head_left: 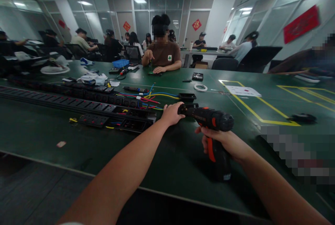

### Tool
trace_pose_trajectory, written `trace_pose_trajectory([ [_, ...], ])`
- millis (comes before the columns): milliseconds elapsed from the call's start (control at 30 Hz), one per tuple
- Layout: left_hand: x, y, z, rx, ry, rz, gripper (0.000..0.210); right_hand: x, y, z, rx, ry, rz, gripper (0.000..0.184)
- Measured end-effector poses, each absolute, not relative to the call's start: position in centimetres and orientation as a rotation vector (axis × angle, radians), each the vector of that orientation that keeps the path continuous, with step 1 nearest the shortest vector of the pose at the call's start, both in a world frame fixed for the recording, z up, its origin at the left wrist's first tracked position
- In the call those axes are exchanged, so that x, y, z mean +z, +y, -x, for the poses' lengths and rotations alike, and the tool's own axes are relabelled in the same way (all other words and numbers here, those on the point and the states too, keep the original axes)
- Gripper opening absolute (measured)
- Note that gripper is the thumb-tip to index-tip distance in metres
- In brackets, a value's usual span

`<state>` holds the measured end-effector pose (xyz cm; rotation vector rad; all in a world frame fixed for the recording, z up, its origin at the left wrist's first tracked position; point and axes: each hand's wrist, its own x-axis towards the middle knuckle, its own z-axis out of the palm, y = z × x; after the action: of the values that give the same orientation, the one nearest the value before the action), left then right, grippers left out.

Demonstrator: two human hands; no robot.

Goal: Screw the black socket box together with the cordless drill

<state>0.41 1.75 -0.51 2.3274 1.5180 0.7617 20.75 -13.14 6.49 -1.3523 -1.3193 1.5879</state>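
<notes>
My right hand (222, 139) is wrapped round the grip of a black and orange cordless drill (211, 118), whose front end points left. My left hand (171, 114) is closed on a small black plastic housing (180, 109) at the drill's nose. The drill partly hides the housing, so I cannot tell whether the bit touches it. Just beyond lies a black rectangular frame (187, 96) with blue, yellow and red wires (159, 95) running left from it. Left of my left hand, a long black power strip (89, 104) with rows of sockets lies on the green table (125, 162).
A short socket block (94, 120) lies before the strip. Farther back are a dark hand tool (135, 89), a white tape roll (200, 87), a blue basket (120, 63) and a paper sheet (243, 91). Across the table a person (163, 52) handles a small tool.
</notes>
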Motion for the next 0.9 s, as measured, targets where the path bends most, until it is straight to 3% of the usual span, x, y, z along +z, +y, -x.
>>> trace_pose_trajectory([
  [900,-0.4,1.7,-0.6,0.844,1.505,-2.290,0.058,6.4,-13.2,-21.9,1.620,-1.256,1.264,0.041],
])
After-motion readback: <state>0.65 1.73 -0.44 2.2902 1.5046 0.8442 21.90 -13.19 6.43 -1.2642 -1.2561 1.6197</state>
